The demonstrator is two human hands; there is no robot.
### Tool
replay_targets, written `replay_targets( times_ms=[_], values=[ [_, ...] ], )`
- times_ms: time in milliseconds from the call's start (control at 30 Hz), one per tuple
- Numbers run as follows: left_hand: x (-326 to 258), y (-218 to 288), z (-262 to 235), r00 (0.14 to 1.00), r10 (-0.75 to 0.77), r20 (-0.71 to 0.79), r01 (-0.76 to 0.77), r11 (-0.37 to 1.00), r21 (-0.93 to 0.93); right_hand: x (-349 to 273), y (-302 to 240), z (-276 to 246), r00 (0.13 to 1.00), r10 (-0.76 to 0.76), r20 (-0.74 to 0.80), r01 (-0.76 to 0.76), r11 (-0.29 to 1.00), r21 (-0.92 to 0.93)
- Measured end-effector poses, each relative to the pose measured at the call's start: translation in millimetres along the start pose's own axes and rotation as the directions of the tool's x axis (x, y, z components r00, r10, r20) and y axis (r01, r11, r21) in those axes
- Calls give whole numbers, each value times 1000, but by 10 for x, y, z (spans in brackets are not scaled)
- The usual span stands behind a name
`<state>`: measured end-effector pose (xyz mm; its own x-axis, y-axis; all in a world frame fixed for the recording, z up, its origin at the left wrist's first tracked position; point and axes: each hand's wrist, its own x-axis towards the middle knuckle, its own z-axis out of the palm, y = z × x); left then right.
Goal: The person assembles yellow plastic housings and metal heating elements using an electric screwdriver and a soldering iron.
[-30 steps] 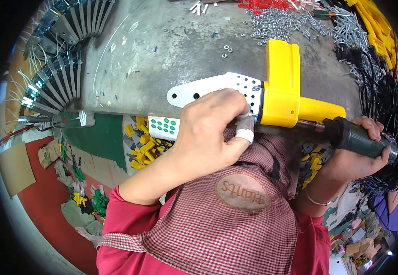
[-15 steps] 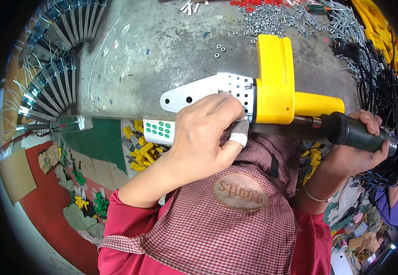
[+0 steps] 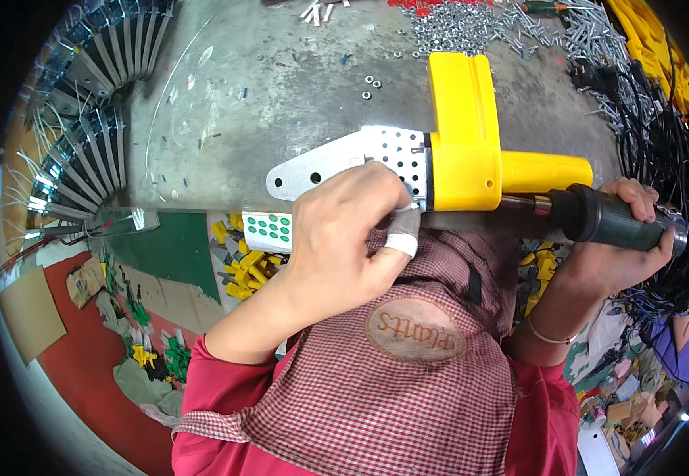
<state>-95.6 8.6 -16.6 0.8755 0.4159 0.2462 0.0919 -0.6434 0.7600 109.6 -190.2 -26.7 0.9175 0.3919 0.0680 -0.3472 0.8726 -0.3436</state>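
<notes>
My left hand (image 3: 344, 226), with white tape round its thumb, grips the lower edge of a flat silver metal plate (image 3: 320, 166) that tapers to the left and has a perforated part. The plate joins a yellow plastic housing (image 3: 467, 135) with a yellow handle (image 3: 546, 170) to its right. My right hand (image 3: 622, 246) is wrapped round a dark green electric screwdriver (image 3: 610, 218). The screwdriver lies level, its shaft pointing left along the underside of the yellow handle. Its tip is hidden behind the housing and my left hand.
Loose nuts (image 3: 451, 28) and screws (image 3: 594, 40) lie at the far right of the grey metal table (image 3: 225, 119). Black cables (image 3: 669, 159) and yellow housings (image 3: 654, 32) crowd the right edge. Fanned metal plates (image 3: 94, 151) stand at the left. Yellow parts (image 3: 249, 266) lie below the table edge.
The whole view has shifted slightly, so things appear a little further left. The yellow housing and screwdriver are slightly higher in view. Both hands keep the same grips.
</notes>
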Motion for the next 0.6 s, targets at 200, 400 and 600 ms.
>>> replay_targets(
  times_ms=[200, 400, 600],
  values=[
    [-2, 26, -13, 1000, -18, -20, 17, 1000, -25, 17, -1, 24, 1000, 21, 1, -21, 1000, 11],
    [-1, -10, -4, 1000, -4, -19, 5, 1000, 7, 34, 19, 39, 1000, 25, -4, -25, 1000, 8],
    [1, 15, -4, 1000, 24, -14, -24, 999, 30, 28, 29, 37, 999, 45, -7, -45, 999, 29]
  ],
)
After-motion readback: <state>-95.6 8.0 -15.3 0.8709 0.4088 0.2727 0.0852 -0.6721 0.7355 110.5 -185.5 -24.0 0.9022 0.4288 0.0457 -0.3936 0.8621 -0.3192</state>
